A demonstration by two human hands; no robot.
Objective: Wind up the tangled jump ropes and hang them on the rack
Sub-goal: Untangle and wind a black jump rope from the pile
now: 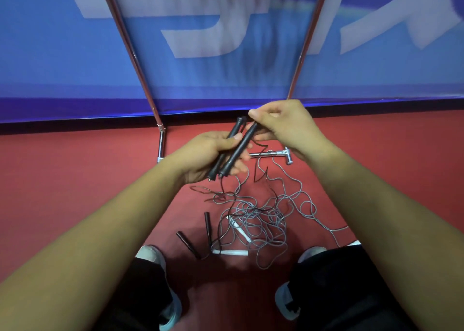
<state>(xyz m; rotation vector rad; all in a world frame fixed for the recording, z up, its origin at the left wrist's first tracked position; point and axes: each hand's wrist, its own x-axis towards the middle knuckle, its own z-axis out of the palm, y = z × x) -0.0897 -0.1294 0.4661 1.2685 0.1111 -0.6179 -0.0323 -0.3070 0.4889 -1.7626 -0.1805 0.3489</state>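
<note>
A tangle of grey and black cords (261, 220) is spread on the red floor (75, 180) before the chrome tube rack (272, 153), with two black handles (238, 149) held above.

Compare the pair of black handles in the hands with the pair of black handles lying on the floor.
The held handles are raised, gripped by the left hand with the right hand pinching one's top end; the floor handles lie untouched on the red floor. The held handles sit side by side, nearly parallel; the floor handles lie apart at an angle. Both pairs are black, with thin cords running into the tangle.
</note>
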